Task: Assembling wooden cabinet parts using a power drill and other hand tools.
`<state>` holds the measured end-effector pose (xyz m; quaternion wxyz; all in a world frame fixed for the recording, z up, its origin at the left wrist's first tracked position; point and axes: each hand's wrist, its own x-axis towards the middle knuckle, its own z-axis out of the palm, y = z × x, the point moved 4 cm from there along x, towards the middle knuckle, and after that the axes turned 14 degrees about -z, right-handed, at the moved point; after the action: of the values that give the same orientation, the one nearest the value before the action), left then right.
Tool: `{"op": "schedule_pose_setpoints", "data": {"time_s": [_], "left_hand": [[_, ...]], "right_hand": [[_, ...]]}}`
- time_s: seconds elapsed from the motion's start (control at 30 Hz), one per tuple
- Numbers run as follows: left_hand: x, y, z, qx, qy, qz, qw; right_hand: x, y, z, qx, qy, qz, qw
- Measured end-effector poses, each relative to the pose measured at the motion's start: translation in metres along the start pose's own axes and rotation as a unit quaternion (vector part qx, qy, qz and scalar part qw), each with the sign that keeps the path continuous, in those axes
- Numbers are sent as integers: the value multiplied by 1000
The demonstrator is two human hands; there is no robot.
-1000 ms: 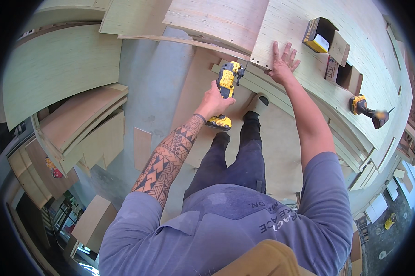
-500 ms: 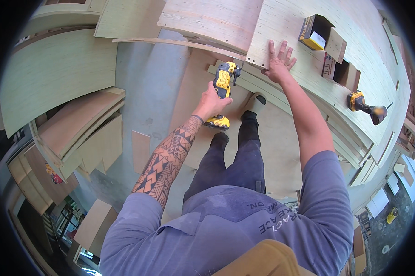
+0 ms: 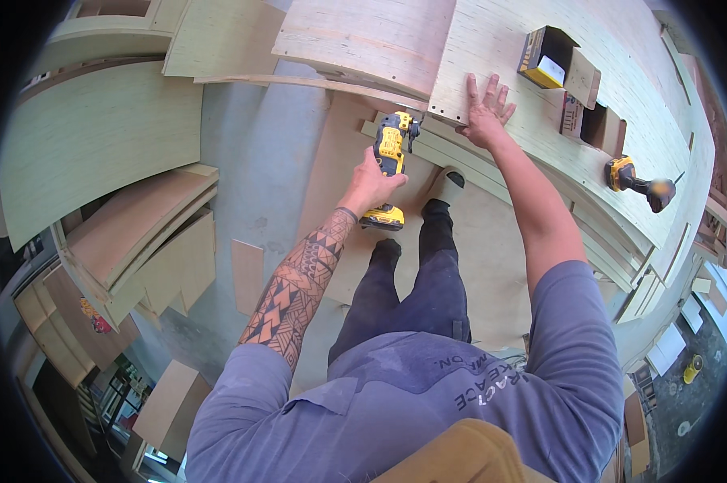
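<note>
My left hand [image 3: 370,183] is closed round the body of a yellow and black cordless oscillating multi-tool [image 3: 391,142], its battery below my hand. The tool's head is close to the near corner of a pale plywood panel [image 3: 460,48]; I cannot tell whether its blade touches the wood. My right hand [image 3: 486,117] lies flat on that panel with fingers spread, beside a few dark screw holes near the corner. A thin wooden strip [image 3: 299,81] runs along the edge left of the tool.
Two opened cardboard boxes, one yellow and black [image 3: 547,60] and one red and white [image 3: 574,117], lie on the panel. A cordless drill [image 3: 633,179] rests to their right. Curved plywood pieces [image 3: 130,217] are stacked at left. My feet [image 3: 446,187] are under the panel's edge.
The view has shifted slightly. Both hands keep nearly the same places, the left still holding the multi-tool by the panel corner and the right still flat on the wood.
</note>
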<state>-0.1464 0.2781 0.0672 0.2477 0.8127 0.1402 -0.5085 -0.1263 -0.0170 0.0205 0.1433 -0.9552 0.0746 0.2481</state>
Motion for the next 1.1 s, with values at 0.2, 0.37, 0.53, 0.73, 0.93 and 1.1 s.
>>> {"op": "schedule_pose_setpoints", "data": {"time_s": [0.2,0.37,0.53,0.73,0.93,1.1], "left_hand": [[-9,-3,3,-15,-13,7,1000],[-19,1,0,-22,-10,16,1000],[-17,-1,-2,-19,-2,16,1000],[-25,2,-3,-25,-7,28,999],[-24,7,-10,-14,7,14,1000],[-17,12,-4,5,4,11,1000]], "right_hand": [[1,7,2,12,5,4,1000],[1,7,0,13,2,6,1000],[1,2,-2,14,-4,4,1000],[-1,5,-5,16,-17,8,1000],[-1,-2,-6,15,-21,5,1000],[-2,9,-1,14,-3,2,1000]]}}
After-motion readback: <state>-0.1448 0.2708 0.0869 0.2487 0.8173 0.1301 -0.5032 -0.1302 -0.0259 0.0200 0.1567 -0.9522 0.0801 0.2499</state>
